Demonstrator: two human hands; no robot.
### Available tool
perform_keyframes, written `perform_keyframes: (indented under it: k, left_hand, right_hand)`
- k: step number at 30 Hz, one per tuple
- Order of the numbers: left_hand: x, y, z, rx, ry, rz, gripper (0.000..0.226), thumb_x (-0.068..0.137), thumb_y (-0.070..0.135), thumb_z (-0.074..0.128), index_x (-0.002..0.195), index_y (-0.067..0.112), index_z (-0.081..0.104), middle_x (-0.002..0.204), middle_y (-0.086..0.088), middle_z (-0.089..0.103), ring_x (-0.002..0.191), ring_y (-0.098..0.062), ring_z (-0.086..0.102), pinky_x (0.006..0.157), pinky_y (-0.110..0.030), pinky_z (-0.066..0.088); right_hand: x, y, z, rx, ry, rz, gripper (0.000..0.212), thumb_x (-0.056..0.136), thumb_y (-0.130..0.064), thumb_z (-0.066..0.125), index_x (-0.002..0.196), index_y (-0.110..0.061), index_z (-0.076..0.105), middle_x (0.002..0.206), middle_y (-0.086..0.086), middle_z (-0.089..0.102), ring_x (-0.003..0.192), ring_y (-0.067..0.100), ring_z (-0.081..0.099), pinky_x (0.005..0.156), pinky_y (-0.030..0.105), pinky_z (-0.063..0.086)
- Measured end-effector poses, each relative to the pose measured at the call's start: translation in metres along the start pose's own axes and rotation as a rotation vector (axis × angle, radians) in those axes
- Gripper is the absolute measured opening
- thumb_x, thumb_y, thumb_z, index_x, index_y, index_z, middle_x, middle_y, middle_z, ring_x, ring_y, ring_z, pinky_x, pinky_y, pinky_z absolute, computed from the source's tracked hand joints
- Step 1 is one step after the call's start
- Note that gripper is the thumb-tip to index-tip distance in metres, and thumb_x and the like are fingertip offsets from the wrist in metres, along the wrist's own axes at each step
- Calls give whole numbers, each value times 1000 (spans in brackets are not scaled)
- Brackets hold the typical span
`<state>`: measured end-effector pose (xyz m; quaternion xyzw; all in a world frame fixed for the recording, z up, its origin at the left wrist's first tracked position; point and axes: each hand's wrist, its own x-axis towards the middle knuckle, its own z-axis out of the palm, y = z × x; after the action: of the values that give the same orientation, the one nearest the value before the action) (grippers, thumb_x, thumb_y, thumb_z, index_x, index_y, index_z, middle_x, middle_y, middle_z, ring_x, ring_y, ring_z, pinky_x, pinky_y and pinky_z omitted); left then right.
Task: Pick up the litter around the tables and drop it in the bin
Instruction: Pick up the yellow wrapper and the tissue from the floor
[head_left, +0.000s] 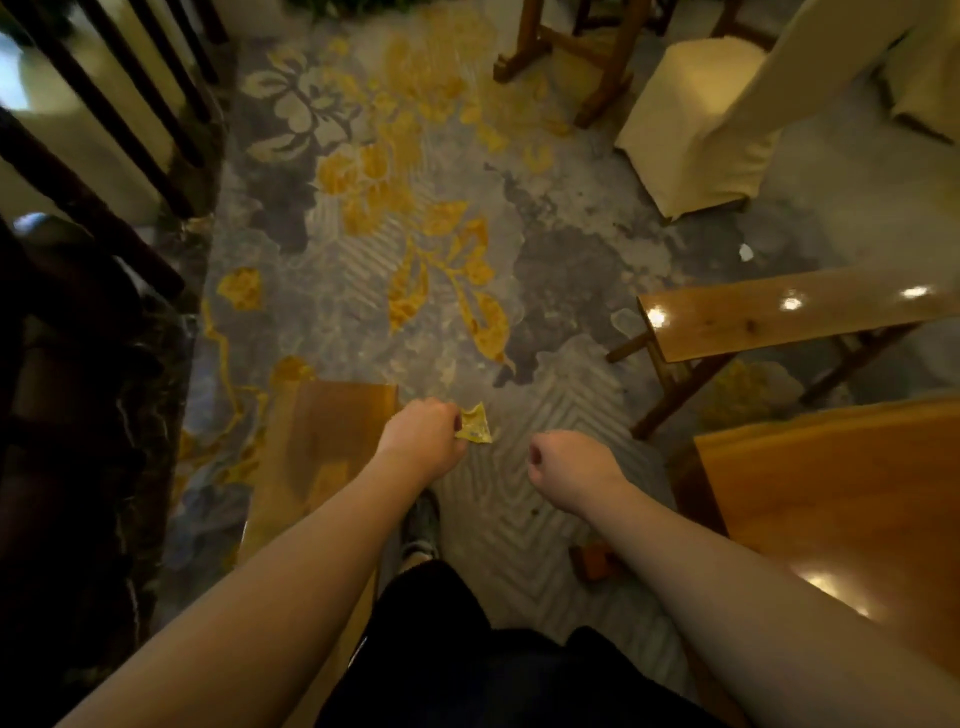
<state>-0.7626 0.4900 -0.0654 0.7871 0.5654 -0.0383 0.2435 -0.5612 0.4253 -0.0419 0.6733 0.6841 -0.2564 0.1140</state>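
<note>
My left hand (423, 434) is held out over the carpet, its fingers pinched on a crumpled yellow wrapper (475, 426) that sticks out to the right of the knuckles. My right hand (563, 462) hangs beside it as a loose fist with nothing in it. A small white scrap of litter (746, 252) lies on the carpet at the right, just beyond the wooden bench. No bin is in view.
A wooden bench (789, 312) and a wooden table (841, 499) stand at the right. Another bench (322, 447) lies under my left arm. A dark railing (104, 119) runs along the left. Cream-covered chairs (691, 130) and a wooden stand (571, 57) are at the back.
</note>
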Motion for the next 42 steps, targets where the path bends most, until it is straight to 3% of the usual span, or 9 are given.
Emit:
perform_keyframes:
  k: [10, 14, 19, 24, 29, 33, 35, 37, 42]
  left_hand:
    - [165, -61, 62, 58, -267, -10, 37, 88, 33, 58, 120, 15, 59, 122, -12, 61, 115, -33, 54, 93, -48, 49]
    - [217, -78, 143, 98, -357, -56, 38, 89, 26, 53, 125, 14, 54, 128, -12, 56, 118, -33, 50, 92, -48, 49]
    - [283, -99, 267, 168, -408, -150, 44, 88, 25, 55, 130, 14, 47, 132, -11, 54, 119, -34, 51, 89, -47, 49]
    - [354, -130, 376, 344, -376, -170, 45, 88, 25, 53, 130, 15, 45, 129, -11, 53, 119, -31, 48, 88, -43, 46]
    - [421, -163, 456, 390, -342, -158, 60, 90, 25, 57, 143, 13, 33, 150, -13, 32, 134, -33, 33, 98, -50, 41]
    - [462, -187, 498, 493, -333, -99, 69, 96, 18, 43, 155, 12, 8, 162, -11, 16, 147, -34, 12, 112, -59, 23]
    - [476, -196, 511, 543, -315, -87, 62, 96, 15, 40, 153, 11, 16, 156, -14, 31, 144, -35, 22, 114, -61, 19]
    - [488, -205, 523, 562, -304, -73, 44, 95, 14, 40, 139, 10, 41, 138, -16, 51, 133, -36, 38, 112, -62, 19]
    - [485, -223, 523, 535, -304, -87, 27, 96, 22, 47, 119, 15, 57, 123, -12, 62, 123, -34, 48, 107, -62, 24]
  right_hand:
    - [155, 34, 26, 109, -126, 182, 26, 95, -31, 54, 108, -14, 68, 115, 11, 68, 110, 33, 62, 87, 43, 54]
    - [232, 69, 81, 161, -122, 221, 23, 94, -30, 54, 100, -13, 67, 109, 12, 69, 104, 34, 63, 81, 42, 55]
    - [332, 114, 177, 173, -168, 175, 25, 92, -29, 55, 104, -11, 67, 112, 16, 69, 106, 37, 64, 83, 42, 53]
    - [411, 163, 275, 137, -236, 156, 34, 94, -31, 58, 122, -12, 63, 126, 16, 62, 118, 37, 57, 92, 44, 49]
    - [467, 212, 377, 100, -349, 160, 56, 95, -30, 57, 145, -10, 42, 147, 17, 44, 135, 37, 42, 108, 48, 40]
    - [501, 238, 451, 159, -437, 185, 80, 96, -22, 55, 161, -14, 8, 170, 8, 0, 154, 29, 9, 122, 50, 22]
    - [512, 245, 476, 145, -464, 175, 82, 98, -19, 52, 161, -18, 0, 170, 3, -11, 156, 25, -2, 123, 52, 20]
    - [516, 250, 500, 125, -470, 164, 82, 99, -18, 50, 161, -19, -5, 170, 2, -15, 156, 24, -7, 124, 50, 18]
    - [503, 241, 525, 58, -284, 152, 84, 98, -20, 49, 161, -18, -7, 170, 7, -12, 155, 30, -5, 124, 48, 17]
